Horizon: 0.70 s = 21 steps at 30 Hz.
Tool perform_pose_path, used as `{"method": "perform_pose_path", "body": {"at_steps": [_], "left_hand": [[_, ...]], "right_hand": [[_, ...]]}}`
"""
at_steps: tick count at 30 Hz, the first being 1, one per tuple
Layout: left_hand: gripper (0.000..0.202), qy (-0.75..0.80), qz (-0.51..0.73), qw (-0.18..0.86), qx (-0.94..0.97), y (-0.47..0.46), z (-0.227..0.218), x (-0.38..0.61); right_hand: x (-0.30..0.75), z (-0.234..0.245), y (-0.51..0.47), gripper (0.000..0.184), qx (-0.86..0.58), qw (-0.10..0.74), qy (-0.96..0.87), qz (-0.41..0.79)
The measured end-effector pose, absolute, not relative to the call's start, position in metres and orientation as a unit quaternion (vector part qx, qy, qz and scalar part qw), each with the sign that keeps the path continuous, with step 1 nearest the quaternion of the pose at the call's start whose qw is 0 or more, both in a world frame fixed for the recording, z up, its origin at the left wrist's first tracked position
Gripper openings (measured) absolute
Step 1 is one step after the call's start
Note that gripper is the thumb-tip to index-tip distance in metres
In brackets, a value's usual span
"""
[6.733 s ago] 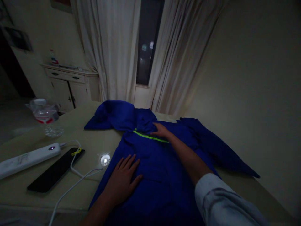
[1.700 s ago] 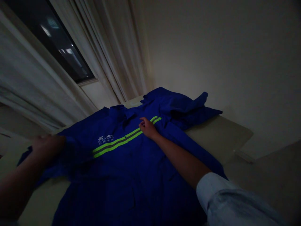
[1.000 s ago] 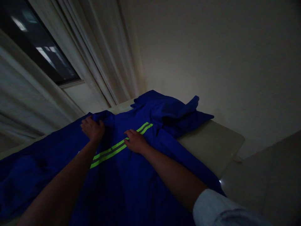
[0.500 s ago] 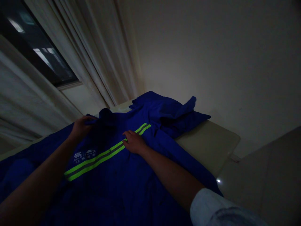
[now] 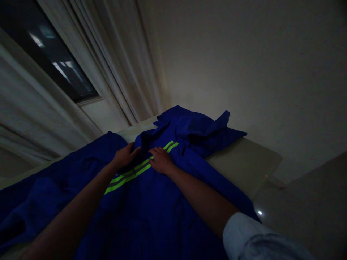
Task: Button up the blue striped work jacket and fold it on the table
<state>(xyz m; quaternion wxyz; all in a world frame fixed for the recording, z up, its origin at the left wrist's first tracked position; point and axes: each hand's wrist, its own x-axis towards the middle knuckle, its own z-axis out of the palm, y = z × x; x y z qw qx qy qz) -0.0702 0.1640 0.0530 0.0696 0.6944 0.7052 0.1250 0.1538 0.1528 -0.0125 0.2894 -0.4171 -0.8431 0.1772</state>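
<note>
A blue work jacket lies spread out, with a lime-yellow and grey reflective stripe across its chest. My left hand is closed on the jacket at the collar, thumb and fingers pinching the cloth. Just right of it, my right hand rests on the stripe with its fingers apart, palm down. Most of the white print seen on the chest is hidden behind my left forearm.
Under the jacket is a pale table, its rounded corner at the right. More bunched blue cloth lies at the far end. Beyond stand a wall, curtains and a dark window. The light is dim.
My left hand has moved right along with the collar cloth, closer to my right hand. Blue cloth at the left now lies apart from the chest panel. My right hand has stayed on the stripe.
</note>
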Motion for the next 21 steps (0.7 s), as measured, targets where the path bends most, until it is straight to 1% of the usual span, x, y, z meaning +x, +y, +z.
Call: {"method": "perform_pose_path", "body": {"at_steps": [2, 4, 6, 8, 9, 11, 14, 17, 19, 21], "left_hand": [[0.068, 0.691, 0.121, 0.099, 0.706, 0.157, 0.048, -0.072], [0.070, 0.684, 0.131, 0.104, 0.710, 0.146, 0.047, -0.078], [0.070, 0.676, 0.131, 0.067, 0.722, 0.134, 0.042, -0.082], [0.071, 0.661, 0.109, 0.007, 0.742, 0.120, 0.029, -0.079], [0.071, 0.655, 0.093, -0.018, 0.749, 0.114, 0.020, -0.076], [0.070, 0.654, 0.074, -0.045, 0.751, 0.104, 0.002, -0.068], [0.072, 0.658, 0.084, -0.049, 0.746, 0.098, -0.014, -0.061], [0.071, 0.636, 0.100, -0.028, 0.765, 0.094, -0.014, -0.058], [0.068, 0.632, 0.137, -0.022, 0.763, 0.091, -0.008, -0.058], [0.058, 0.678, 0.222, -0.053, 0.698, 0.087, 0.002, -0.060]], "right_hand": [[0.153, -0.013, 0.152, 0.043, -0.411, 0.290, -0.848, 0.169], [0.153, -0.010, 0.152, 0.052, -0.421, 0.286, -0.843, 0.173], [0.153, -0.006, 0.151, 0.062, -0.443, 0.293, -0.827, 0.184], [0.153, -0.002, 0.151, 0.070, -0.457, 0.322, -0.806, 0.193], [0.154, -0.001, 0.150, 0.071, -0.456, 0.334, -0.801, 0.194], [0.155, 0.000, 0.149, 0.067, -0.442, 0.335, -0.811, 0.187], [0.156, -0.003, 0.146, 0.057, -0.409, 0.289, -0.851, 0.158], [0.156, -0.006, 0.145, 0.050, -0.377, 0.257, -0.878, 0.147], [0.157, -0.008, 0.148, 0.051, -0.364, 0.264, -0.879, 0.158], [0.158, -0.008, 0.151, 0.059, -0.348, 0.292, -0.874, 0.174]]}}
